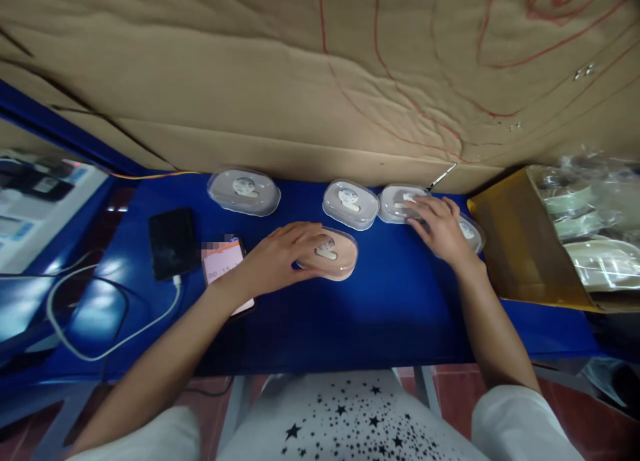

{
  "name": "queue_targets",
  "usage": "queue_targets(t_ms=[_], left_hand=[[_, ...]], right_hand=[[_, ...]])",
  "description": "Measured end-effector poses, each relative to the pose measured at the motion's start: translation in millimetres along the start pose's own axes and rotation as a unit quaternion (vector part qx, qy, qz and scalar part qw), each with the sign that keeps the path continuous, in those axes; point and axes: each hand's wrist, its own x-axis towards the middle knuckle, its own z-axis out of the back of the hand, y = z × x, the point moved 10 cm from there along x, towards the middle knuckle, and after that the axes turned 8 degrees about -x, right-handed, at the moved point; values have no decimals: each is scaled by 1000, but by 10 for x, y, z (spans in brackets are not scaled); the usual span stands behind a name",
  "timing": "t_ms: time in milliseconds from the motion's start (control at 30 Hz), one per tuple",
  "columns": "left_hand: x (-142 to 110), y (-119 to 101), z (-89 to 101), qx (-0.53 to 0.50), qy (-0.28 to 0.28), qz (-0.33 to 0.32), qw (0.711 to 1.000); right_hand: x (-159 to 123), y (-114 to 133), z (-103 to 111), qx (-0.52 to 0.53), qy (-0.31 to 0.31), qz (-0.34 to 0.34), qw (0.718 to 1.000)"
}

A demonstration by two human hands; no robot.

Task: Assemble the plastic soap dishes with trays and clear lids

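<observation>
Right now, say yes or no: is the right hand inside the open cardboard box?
No, the right hand rests on a clear plastic case on the blue table, apart from the open cardboard box.

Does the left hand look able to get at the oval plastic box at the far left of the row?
Probably yes. The left hand rests on another oval plastic box, and only the blue tabletop shows between it and the far-left box.

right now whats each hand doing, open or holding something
Left hand: closed over a pinkish oval plastic case, holding it.
Right hand: fingers resting on a clear oval plastic case, grip cannot be told.
</observation>
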Motion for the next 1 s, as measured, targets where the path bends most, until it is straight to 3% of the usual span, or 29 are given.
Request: queue_targets(t_ms=[167, 367, 467, 533, 700, 833, 1000], left_hand=[[89, 233, 128, -17, -67, 49, 996], [175, -6, 208, 76, -115, 11, 990], [424, -91, 216, 76, -83, -20, 993], [690, -71, 151, 79, -33, -33, 996], [1278, 157, -33, 77, 65, -1, 995], [1303, 200, 60, 106, 39, 28, 993], [1122, 200, 96, 135, 33, 38, 990]], right_hand=[[-116, 14, 108, 11, -16, 4, 1000], [-82, -44, 124, 17, -16, -18, 1000], [-75, -95, 215, -9, -41, -56, 998], [-95, -18, 284, -19, -62, -58, 996], [-155, 513, 114, -19, -24, 45, 999], [-201, 688, -101, -27, 3, 65, 997], [-229, 742, -161, 18, 14, 66, 998]])
